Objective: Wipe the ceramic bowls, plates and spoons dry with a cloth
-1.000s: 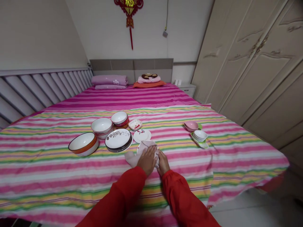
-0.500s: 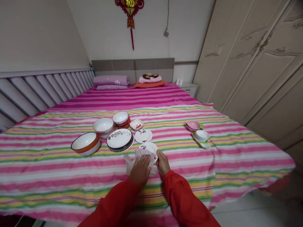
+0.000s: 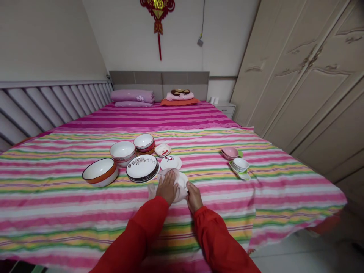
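Observation:
My left hand (image 3: pixel 167 186) lies with its fingers stretched out flat on a thin whitish cloth (image 3: pixel 153 191), pressing it onto a small white plate (image 3: pixel 182 182). The cloth covers the left part of this plate. My right hand (image 3: pixel 194 197) grips the plate's right rim between thumb and fingers. Just behind it is another small white plate (image 3: pixel 171 163) with red flowers. To the left stands a stack of dark-rimmed plates (image 3: pixel 142 167) with a floral print.
Left of the plates are a large orange-banded bowl (image 3: pixel 101 172) and stacked bowls (image 3: pixel 123 151), (image 3: pixel 144 142). A small squarish dish (image 3: pixel 163 149) sits behind. Pink bowls (image 3: pixel 230 152) and small white bowls (image 3: pixel 240 164) stand at right on the striped sheet (image 3: pixel 210 220).
My left hand and the cloth have slid up and across the plate, covering its flower print. My right hand keeps its hold on the rim. The view has shifted slightly.

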The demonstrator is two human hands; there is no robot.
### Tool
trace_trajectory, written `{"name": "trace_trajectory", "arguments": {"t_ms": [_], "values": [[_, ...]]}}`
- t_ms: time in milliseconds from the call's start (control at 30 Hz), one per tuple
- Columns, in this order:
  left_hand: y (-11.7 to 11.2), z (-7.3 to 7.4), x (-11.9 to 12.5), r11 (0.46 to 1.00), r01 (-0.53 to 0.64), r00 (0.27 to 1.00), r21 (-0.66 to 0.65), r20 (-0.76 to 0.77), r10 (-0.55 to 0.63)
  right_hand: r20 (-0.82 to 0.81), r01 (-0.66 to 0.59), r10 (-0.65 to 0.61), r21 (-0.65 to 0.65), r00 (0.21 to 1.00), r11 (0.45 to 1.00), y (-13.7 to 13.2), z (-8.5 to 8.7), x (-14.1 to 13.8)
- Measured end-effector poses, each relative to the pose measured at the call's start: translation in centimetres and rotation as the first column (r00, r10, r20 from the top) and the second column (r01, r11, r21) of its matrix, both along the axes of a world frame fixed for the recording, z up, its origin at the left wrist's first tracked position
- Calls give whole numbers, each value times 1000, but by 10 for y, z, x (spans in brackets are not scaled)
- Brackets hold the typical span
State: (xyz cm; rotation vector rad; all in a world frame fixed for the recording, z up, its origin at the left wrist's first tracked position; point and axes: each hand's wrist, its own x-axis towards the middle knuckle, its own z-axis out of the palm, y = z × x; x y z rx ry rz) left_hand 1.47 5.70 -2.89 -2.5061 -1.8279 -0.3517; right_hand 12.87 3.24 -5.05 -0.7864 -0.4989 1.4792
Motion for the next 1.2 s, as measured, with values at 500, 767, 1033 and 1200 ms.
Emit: {"name": "trace_trajectory", "arguments": {"t_ms": [500, 767, 1033, 1200], "values": [[-54, -15, 3, 958, 284, 959, 49, -19, -283, -7, -7, 7, 49, 1000, 999, -5, 10, 3], [-4, 8, 13, 997, 58, 998, -55, 18, -58, 3, -11, 11, 68, 1000, 998, -1, 3, 2], [-34, -9, -29, 998, -65, 998, 21, -24, 66, 21, -45, 45, 14, 999, 999, -5, 2, 1], [-66, -21, -23, 991, 131, 990, -13, -48, -131, 38, -33, 32, 33, 999, 999, -6, 5, 1]]}}
